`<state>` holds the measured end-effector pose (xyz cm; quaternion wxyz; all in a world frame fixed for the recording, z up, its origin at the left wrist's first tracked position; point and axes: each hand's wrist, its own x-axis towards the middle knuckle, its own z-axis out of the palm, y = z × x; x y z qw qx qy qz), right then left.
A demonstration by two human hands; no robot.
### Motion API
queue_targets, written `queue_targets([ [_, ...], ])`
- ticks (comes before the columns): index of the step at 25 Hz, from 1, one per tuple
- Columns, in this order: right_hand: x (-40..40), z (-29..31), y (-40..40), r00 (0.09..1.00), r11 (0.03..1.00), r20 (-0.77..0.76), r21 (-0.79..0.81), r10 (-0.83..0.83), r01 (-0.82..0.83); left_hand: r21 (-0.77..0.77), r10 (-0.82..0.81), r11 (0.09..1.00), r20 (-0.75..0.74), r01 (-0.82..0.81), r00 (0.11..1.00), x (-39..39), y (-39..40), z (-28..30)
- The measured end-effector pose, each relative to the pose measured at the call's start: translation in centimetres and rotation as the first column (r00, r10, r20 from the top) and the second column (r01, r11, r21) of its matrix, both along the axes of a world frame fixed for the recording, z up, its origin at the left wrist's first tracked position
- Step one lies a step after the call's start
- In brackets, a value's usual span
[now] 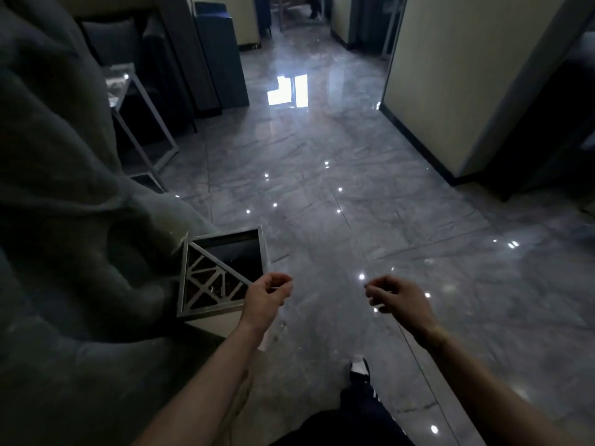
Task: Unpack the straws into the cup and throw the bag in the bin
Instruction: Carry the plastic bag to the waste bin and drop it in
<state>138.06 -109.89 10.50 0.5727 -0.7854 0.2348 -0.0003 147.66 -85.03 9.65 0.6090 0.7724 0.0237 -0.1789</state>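
the square silver metal bin (222,272) with a dark inside stands on the shiny grey floor (322,188), at ten o'clock. the left hand (267,296) and right hand (397,297) hang loosely curled, holding nothing.

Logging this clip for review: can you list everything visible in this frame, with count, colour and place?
bin: one, silver frame with a lattice lid and dark opening, on the floor beside the left hand
sofa: one, grey, far left
side table: one, grey metal frame, upper left
floor: glossy grey tile, centre
wall: cream, dark skirting, right
straws, cup, bag: none visible
shoe: one, dark with white, bottom centre
left hand: loosely curled, apparently empty
right hand: loosely curled, apparently empty
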Motion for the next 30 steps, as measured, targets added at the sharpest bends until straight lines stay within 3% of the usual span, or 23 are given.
queue_targets([
  [13,15.7,1.8,-13.7,0.981,0.981,-0.029,-0.029,0.193,-0.193,-0.014,0.174,0.984,-0.035,-0.175,0.984,10.2,-11.7,0.3],
  [24,29.3,0.5,-11.6,0.903,0.905,-0.1,-0.048,0.417,-0.423,-0.053,0.368,0.928,-0.033,-0.369,0.929,18.1,-9.4,-1.2],
  [30,39.6,1.1,-7.2,0.817,0.817,-0.112,-0.059,0.566,-0.574,-0.088,0.535,0.838,-0.058,-0.538,0.843,23.6,-5.9,-1.2],
])
